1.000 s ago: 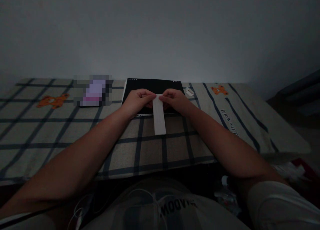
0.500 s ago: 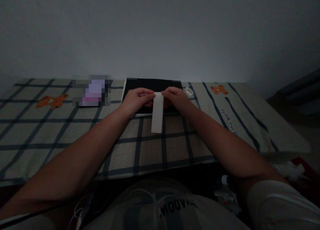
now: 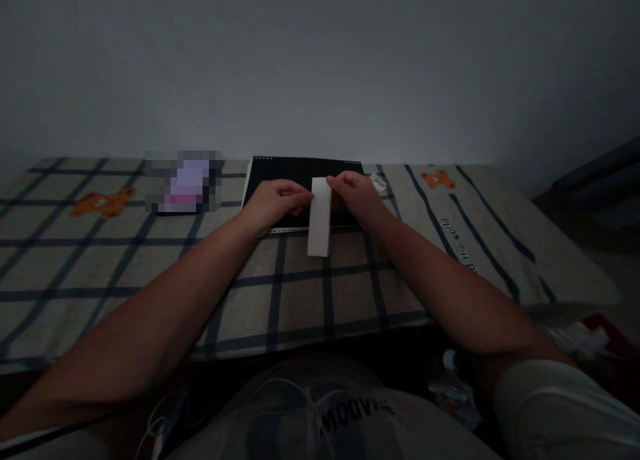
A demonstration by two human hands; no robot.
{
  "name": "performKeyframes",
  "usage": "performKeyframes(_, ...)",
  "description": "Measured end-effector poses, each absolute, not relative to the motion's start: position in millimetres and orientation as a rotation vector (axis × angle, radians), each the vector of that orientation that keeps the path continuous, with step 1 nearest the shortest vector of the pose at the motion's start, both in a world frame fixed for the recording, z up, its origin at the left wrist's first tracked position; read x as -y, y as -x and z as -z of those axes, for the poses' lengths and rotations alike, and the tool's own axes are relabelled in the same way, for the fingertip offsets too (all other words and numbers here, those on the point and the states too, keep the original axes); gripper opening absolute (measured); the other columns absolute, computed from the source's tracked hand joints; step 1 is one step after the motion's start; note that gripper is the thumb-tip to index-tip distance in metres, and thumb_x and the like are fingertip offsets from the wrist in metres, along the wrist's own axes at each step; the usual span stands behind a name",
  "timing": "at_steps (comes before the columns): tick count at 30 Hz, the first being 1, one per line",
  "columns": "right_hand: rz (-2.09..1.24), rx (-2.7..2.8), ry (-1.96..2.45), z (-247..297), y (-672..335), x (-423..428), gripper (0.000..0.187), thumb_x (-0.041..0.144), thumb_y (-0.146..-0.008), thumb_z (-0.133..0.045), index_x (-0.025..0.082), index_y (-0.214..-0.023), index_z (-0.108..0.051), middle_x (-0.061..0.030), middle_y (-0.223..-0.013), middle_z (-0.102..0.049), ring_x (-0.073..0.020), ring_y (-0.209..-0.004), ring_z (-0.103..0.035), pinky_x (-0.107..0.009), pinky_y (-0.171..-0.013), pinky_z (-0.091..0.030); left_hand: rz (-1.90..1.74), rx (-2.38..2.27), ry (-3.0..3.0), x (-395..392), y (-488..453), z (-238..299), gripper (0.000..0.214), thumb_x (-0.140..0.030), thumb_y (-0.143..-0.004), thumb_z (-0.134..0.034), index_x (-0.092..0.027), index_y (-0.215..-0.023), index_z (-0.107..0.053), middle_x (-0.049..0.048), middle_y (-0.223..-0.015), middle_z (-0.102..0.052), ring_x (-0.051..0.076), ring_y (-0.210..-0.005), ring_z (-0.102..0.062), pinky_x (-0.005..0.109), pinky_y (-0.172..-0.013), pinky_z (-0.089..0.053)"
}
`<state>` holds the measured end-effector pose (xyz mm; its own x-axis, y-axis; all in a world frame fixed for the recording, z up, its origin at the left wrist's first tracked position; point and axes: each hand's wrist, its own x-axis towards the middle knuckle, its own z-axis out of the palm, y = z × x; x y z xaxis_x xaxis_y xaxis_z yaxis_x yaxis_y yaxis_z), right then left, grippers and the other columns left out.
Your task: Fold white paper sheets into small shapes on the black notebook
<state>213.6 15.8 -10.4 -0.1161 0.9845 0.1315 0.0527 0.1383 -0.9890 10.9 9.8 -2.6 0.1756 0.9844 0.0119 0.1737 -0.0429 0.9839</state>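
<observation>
A narrow white paper strip stands out toward me over the table edge of a black spiral-type pad. My right hand pinches the strip's upper right corner between thumb and fingers. My left hand is closed, its thumb and fingertip meeting the strip's left edge a little lower down. The black pad, with small holes along its edges, lies flat beneath both hands. Beside my right hand rests a small crumpled white scrap.
A phone, partly pixelated, lies to the left on the checked tablecloth. Bear prints mark the cloth on both sides. A pale wall rises behind the table. Below the table at right are a plastic bottle and bags.
The white strip has shifted slightly up and to the right. My left fingers have slid down from its top corner along the left edge; my right hand keeps its pinch.
</observation>
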Motion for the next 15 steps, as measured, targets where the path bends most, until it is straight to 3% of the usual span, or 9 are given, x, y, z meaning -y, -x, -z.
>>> performKeyframes(7, -1.171, 1.380, 1.104, 9.5, -212.1, -14.1, 0.037, 0.045, -0.094, -0.075, 0.023, -0.072, -0.056, 0.0032, -0.062, -0.065, -0.0117, -0.054, -0.063, -0.024, -0.053, -0.055, -1.012, -1.135, -1.370, -11.6, -11.2, 5.4, 0.032, -0.028, -0.067, -0.094, -0.017, -0.090, -0.075, 0.0005, -0.074, -0.074, 0.010, -0.061, -0.063, 0.023, -0.062, -0.054)
performKeyframes(15, -1.278, 1.372, 1.040, 10.4, -213.3, -15.6, 0.041, 0.058, -0.091, -0.074, 0.023, -0.080, -0.056, 0.0033, -0.068, -0.065, -0.0126, -0.060, -0.064, -0.025, -0.057, -0.056, -1.039, -0.981, -1.279, -11.6, -10.3, 5.2, 0.035, -0.019, -0.071, -0.089, -0.017, -0.101, -0.072, -0.0006, -0.079, -0.075, 0.013, -0.074, -0.071, 0.027, -0.077, -0.061)
